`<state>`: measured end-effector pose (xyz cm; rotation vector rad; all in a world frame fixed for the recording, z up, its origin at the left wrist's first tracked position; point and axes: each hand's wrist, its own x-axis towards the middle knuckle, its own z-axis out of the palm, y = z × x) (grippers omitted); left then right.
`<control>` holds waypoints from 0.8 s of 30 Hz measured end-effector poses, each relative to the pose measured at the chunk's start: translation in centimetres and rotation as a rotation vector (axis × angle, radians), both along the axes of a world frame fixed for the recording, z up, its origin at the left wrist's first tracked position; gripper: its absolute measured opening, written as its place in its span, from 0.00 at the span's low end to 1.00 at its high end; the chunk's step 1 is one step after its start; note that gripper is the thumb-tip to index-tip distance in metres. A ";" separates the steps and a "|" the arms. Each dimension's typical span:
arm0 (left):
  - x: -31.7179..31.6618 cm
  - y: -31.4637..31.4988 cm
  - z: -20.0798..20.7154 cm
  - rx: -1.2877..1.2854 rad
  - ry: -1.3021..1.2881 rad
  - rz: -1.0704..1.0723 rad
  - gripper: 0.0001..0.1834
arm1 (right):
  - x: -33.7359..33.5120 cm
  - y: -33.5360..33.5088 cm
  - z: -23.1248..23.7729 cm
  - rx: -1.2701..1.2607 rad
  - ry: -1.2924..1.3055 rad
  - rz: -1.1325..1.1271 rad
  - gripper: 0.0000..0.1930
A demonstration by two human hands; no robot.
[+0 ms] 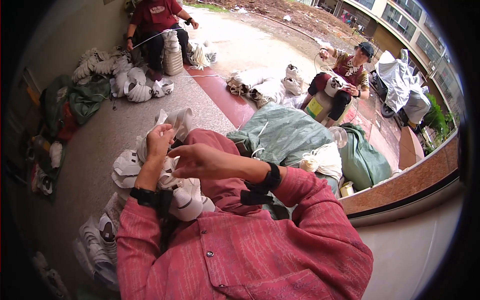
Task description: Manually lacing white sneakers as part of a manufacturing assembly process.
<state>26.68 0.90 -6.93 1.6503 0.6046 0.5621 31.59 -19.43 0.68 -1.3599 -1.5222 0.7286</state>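
My left hand is raised over my lap with its fingers pinched together. What lies between the fingertips is too small to make out. Right beside those fingertips is a whitish shoe upper. My right hand reaches across to the left, fingers stretched out and thumb apart, close to the left wrist. Below it, a white mesh shoe upper rests against my lap, partly covered by the hand and forearm. More white shoe uppers are piled just left of my left wrist.
A green woven sack lies ahead right, with a bundle of white laces on it. Stacked uppers are at lower left. One co-worker sits at far left, another at right, both handling uppers or cord.
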 end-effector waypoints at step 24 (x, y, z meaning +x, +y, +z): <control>-0.3 0.3 0.2 -0.108 0.005 -0.006 0.17 | 18.8 -15.6 -2.5 -0.087 0.758 -0.603 0.18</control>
